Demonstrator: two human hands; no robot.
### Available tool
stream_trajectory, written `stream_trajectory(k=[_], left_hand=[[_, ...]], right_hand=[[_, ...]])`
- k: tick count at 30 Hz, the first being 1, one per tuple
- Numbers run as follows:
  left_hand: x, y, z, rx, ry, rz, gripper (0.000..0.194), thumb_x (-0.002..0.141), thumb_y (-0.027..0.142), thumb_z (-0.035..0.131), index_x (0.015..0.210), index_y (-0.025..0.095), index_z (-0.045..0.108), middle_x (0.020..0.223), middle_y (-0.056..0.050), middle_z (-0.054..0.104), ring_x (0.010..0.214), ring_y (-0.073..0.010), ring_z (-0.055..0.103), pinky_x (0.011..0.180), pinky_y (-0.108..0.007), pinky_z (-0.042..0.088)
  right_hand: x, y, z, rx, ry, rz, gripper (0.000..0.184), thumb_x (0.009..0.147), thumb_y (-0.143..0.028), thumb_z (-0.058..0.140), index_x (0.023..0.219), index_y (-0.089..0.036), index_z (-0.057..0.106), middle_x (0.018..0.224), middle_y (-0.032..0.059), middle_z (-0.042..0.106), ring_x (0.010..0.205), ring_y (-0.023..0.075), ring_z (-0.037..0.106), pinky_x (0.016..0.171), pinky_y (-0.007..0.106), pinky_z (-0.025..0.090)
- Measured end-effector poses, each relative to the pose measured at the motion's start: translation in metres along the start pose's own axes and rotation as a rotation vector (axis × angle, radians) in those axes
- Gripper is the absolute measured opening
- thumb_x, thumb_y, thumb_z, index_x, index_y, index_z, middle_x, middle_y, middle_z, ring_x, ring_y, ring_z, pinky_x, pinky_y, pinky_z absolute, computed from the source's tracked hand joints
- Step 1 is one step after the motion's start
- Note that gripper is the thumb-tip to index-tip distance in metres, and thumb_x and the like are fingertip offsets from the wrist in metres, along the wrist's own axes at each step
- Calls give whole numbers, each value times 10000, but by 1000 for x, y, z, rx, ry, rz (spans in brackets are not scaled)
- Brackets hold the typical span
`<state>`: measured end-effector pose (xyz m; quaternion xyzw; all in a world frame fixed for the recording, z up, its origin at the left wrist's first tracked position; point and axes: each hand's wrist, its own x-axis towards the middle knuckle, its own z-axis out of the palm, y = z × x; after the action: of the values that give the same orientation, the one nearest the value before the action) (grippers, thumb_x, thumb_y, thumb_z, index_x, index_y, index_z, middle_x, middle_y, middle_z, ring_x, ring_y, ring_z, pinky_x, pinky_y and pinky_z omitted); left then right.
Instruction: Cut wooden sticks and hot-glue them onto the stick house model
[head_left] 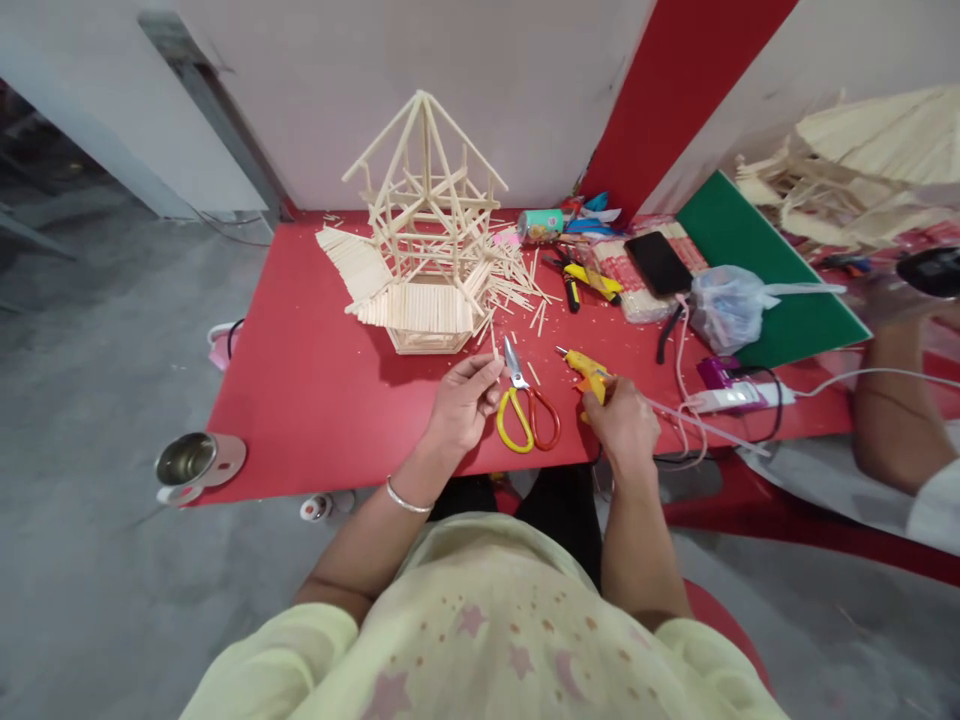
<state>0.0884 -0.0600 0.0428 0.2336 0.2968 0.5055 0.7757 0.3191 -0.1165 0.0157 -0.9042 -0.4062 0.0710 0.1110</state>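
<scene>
My left hand (466, 400) pinches a small wooden stick (494, 342) between thumb and fingers, near the front of a pavilion model (427, 240) built from thin sticks. My right hand (624, 415) is wrapped round the handle of a yellow hot glue gun (586, 372), whose nozzle points up and left. Between my hands lie scissors (519, 400) with one yellow and one red handle, their blades nearly closed. The model has a bare pointed roof frame above and lower roof panels covered with sticks. Loose sticks (517, 275) are heaped along its right side.
A metal mug (199, 467) stands at the table's left front corner. Pliers (570, 285), a yellow cutter (592, 279), a phone (658, 263), a plastic bag (731, 305) and a power strip (739, 398) lie rightward. Another person's arm (896, 400) is at the right.
</scene>
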Motion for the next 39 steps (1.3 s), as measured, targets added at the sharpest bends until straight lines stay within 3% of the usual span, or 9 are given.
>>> stream_trajectory(k=[3,8,12,18,23,26,29,33,39], left_hand=[[-1,3,-4,3,-2,3,289,695,299,902,857,167,702,759,-15,726,495,-37,490,435,-165,309],[1,4,-11,32,30,-1,341,668,297,913,875,162,678,750,-13,728,490,-40,502,427,-162,313],[2,7,-11,29,51,-16,362,646,293,922,881,154,686,752,-11,727,487,-36,500,420,-158,312],[1,14,-10,-20,27,-50,359,620,258,931,865,152,692,752,-14,732,490,-34,499,430,-153,312],[5,14,-8,-10,12,-63,342,654,300,921,879,148,712,763,-15,726,499,-28,489,432,-155,297],[6,12,-6,14,-14,-60,344,673,345,914,873,143,721,761,-7,709,506,-27,485,429,-162,295],[6,12,-6,24,-22,-53,339,674,351,914,864,149,719,767,-2,704,506,-27,484,425,-167,290],[9,13,-6,19,-2,-33,332,676,349,912,844,152,705,757,-3,701,503,-29,480,419,-167,278],[13,12,-5,21,13,-24,350,655,346,917,815,151,676,735,6,685,498,-26,468,414,-164,266]], right_hand=[[-4,0,-2,-42,14,-19,467,924,-469,582,1298,-193,624,1142,154,716,1035,335,686,827,421,492],[-22,-12,-6,-64,210,-162,448,968,-486,513,1288,-213,668,1215,166,677,1119,313,634,822,386,460],[-32,-24,0,-11,79,-264,404,968,-469,515,1268,-253,677,1131,98,719,1009,259,659,780,348,454],[-20,-4,7,-102,216,-121,385,942,-411,527,1208,-192,701,1196,163,682,1122,310,635,839,379,475],[1,11,8,-64,20,14,582,872,-626,596,1178,-143,704,1151,206,697,1025,332,679,817,391,482],[14,14,11,-39,-48,-41,483,877,-556,604,1124,-156,714,1048,172,731,942,306,688,781,367,465],[21,19,14,62,-58,-87,308,855,-405,601,1017,-172,719,900,115,734,838,270,660,737,346,449],[11,15,11,364,39,-86,267,826,-405,592,959,-182,655,779,44,677,723,211,587,676,317,434],[-16,-37,-14,686,100,-213,179,782,-379,618,852,-239,531,700,-58,552,630,143,497,617,285,381]])
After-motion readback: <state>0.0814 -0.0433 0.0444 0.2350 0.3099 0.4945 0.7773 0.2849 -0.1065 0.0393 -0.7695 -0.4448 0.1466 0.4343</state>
